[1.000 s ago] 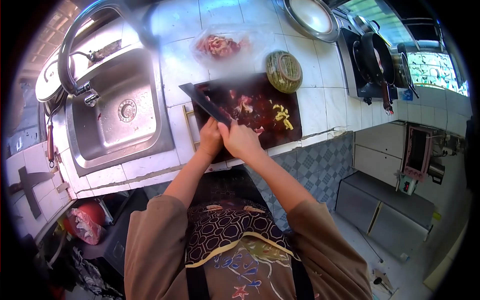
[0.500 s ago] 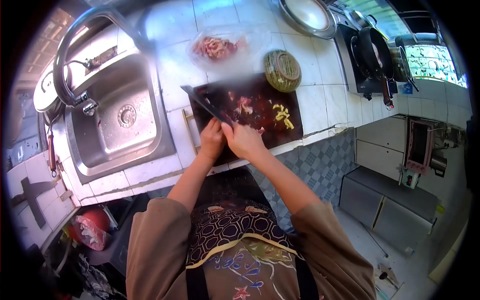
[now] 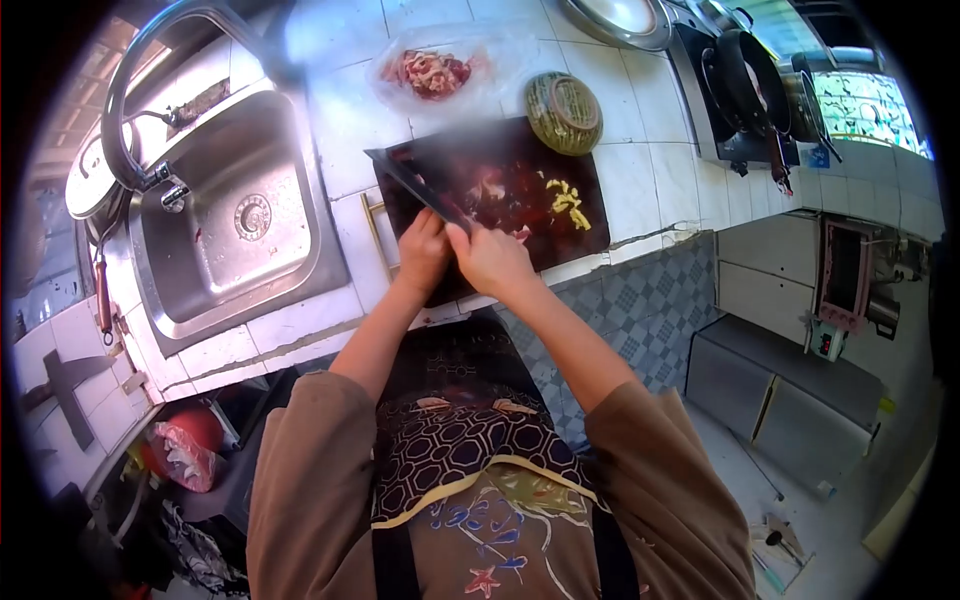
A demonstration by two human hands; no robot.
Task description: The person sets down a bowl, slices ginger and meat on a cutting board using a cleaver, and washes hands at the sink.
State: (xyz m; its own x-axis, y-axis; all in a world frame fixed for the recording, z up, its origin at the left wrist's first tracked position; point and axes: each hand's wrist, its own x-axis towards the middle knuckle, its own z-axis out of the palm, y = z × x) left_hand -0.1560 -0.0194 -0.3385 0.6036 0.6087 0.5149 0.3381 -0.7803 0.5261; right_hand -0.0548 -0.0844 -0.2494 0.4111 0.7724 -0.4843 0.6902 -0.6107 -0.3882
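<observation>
My right hand [image 3: 493,262] is wrapped around the handle of a kitchen knife [image 3: 412,184], whose dark blade slants toward the upper left over the dark cutting board [image 3: 540,235]. Beside the blade, my left hand [image 3: 424,252] has its fingers curled down at the board's near left part. Whatever lies under those fingers is hidden. Pieces of raw meat [image 3: 488,190] are on the board, somewhat blurred. To their right sits a small heap of chopped yellow pieces [image 3: 568,205].
Behind the board, sliced raw meat [image 3: 430,74] lies on a clear plastic bag. An upturned green patterned bowl [image 3: 563,113] overlaps the board's far right corner. A steel sink [image 3: 235,215] is at left, a stove with a black wok [image 3: 745,85] at right.
The view has tilted slightly, so the counter sits higher in it. Both hands and the knife keep nearly the same place on the board.
</observation>
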